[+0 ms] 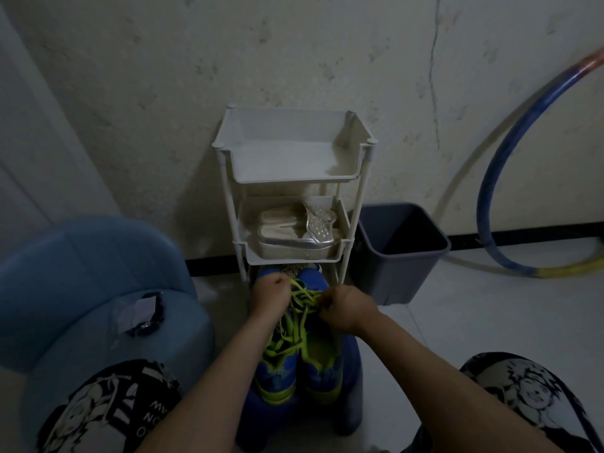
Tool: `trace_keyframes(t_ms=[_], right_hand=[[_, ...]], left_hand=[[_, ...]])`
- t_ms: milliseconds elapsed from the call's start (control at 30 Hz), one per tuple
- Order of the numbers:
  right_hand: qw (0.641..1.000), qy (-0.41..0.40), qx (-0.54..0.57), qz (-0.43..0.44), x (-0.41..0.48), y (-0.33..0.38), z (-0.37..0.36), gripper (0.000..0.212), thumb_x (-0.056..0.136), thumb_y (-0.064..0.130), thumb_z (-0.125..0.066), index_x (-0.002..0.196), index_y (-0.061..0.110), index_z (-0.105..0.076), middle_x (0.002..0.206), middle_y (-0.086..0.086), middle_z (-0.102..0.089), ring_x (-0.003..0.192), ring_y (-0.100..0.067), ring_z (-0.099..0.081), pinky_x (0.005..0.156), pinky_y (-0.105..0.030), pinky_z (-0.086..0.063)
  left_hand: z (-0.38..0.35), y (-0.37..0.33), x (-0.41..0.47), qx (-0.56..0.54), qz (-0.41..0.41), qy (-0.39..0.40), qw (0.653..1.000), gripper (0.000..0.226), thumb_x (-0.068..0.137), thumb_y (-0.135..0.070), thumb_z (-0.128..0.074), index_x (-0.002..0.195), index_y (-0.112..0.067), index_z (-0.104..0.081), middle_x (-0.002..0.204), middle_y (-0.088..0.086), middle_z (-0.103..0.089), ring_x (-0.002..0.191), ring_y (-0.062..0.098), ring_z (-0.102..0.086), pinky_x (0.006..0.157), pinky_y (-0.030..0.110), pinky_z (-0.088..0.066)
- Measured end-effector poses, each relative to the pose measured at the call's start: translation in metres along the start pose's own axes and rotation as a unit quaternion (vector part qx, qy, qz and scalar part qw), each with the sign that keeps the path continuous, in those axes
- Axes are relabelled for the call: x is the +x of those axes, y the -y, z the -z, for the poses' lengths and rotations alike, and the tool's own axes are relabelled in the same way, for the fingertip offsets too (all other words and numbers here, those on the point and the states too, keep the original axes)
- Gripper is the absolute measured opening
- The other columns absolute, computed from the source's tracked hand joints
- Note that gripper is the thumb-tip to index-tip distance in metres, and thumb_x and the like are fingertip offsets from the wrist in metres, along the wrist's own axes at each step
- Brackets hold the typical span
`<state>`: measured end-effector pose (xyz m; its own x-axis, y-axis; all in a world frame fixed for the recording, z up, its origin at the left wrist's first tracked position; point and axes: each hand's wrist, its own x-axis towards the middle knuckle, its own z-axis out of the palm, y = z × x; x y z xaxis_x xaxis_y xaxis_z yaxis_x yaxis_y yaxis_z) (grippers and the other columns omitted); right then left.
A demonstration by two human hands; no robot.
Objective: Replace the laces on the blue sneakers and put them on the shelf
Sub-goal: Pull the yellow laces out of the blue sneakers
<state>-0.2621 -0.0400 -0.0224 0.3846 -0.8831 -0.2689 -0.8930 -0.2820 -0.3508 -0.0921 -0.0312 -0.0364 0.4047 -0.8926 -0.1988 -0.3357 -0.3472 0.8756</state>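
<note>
Two blue sneakers with yellow-green trim stand side by side on a blue stool (351,380) between my knees, the left sneaker (276,377) and the right sneaker (322,374) both pointing away from me. Yellow-green laces (294,335) run loose over them. My left hand (269,294) and my right hand (346,310) are both closed on lace ends near the toes, pulling them apart. Just beyond the sneakers stands a white three-tier shelf (294,176); its top tier holds nothing.
White sandals (294,228) fill the shelf's middle tier. A grey bin (398,253) sits to the shelf's right, a blue and yellow hoop (490,191) leans on the wall, and a blue seat (98,289) on my left carries a small clear packet (139,313).
</note>
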Motion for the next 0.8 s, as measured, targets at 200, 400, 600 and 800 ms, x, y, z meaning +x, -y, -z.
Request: trace_keyframes(t_ms=[200,400,600,800], right_hand=[[1.0,-0.025,-0.013,0.002,0.001,0.003,-0.001,0.022,0.093,0.038,-0.057,0.105,0.026,-0.072,0.108,0.0,-0.067,0.099,-0.019,-0.063,0.083,-0.036,-0.055],[1.0,-0.025,0.009,-0.005,0.0,0.004,0.0,0.023,0.091,0.04,-0.058,0.103,0.027,-0.074,0.103,0.001,-0.069,0.096,-0.018,-0.065,0.082,-0.036,-0.055],[0.999,-0.022,0.029,-0.021,0.0,0.001,0.001,0.019,0.088,0.036,-0.064,0.1,0.026,-0.074,0.105,0.003,-0.069,0.097,-0.015,-0.064,0.084,-0.036,-0.056],[0.999,-0.023,0.033,-0.028,0.001,0.002,0.001,0.018,0.089,0.036,-0.063,0.103,0.03,-0.073,0.109,0.004,-0.069,0.101,-0.016,-0.064,0.086,-0.037,-0.056]], left_hand=[[0.004,-0.006,-0.01,0.225,-0.274,0.024,0.935,0.049,0.082,-0.008,-0.052,0.125,-0.031,-0.061,0.125,-0.011,-0.056,0.12,0.013,-0.042,0.104,0.032,-0.038],[-0.001,-0.001,-0.012,0.412,-0.313,0.117,0.848,0.029,0.092,-0.035,-0.052,0.118,-0.042,-0.065,0.106,-0.001,-0.062,0.106,0.024,-0.048,0.091,0.038,-0.04],[-0.003,0.002,-0.012,0.302,-0.288,0.007,0.909,0.017,0.094,-0.03,-0.056,0.092,-0.03,-0.073,0.093,-0.009,-0.067,0.093,0.017,-0.054,0.082,0.031,-0.035],[0.006,-0.003,-0.009,0.083,-0.148,-0.11,0.979,0.023,0.1,-0.024,-0.045,0.081,-0.027,-0.058,0.083,-0.008,-0.056,0.086,0.02,-0.057,0.071,0.035,-0.045]])
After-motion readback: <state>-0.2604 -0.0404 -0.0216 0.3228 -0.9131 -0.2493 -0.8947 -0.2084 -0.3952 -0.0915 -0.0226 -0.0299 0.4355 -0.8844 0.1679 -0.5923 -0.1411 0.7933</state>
